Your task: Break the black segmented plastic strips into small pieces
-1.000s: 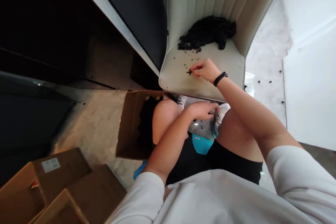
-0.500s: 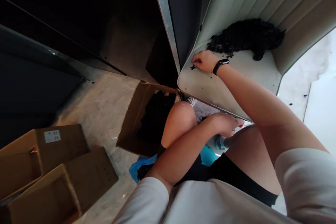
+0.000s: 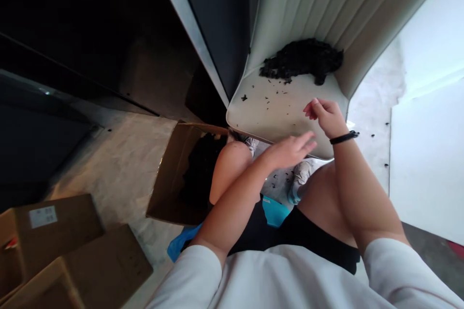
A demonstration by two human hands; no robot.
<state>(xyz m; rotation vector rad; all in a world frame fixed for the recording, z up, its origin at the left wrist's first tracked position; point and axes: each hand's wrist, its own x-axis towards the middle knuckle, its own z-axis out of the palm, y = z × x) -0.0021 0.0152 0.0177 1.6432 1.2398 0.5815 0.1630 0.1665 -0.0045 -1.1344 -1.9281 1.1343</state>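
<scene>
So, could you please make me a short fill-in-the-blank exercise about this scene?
The heap on the pale chair is ____ in colour.
The dark wristband is on the ____ arm.
The open box nearest the chair stands beside the person's ____ knee.
In the lower left of the picture are ____ more cartons.

Missing words: black; right; left; two.

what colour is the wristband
The wristband is black, clearest in the head view.
</scene>
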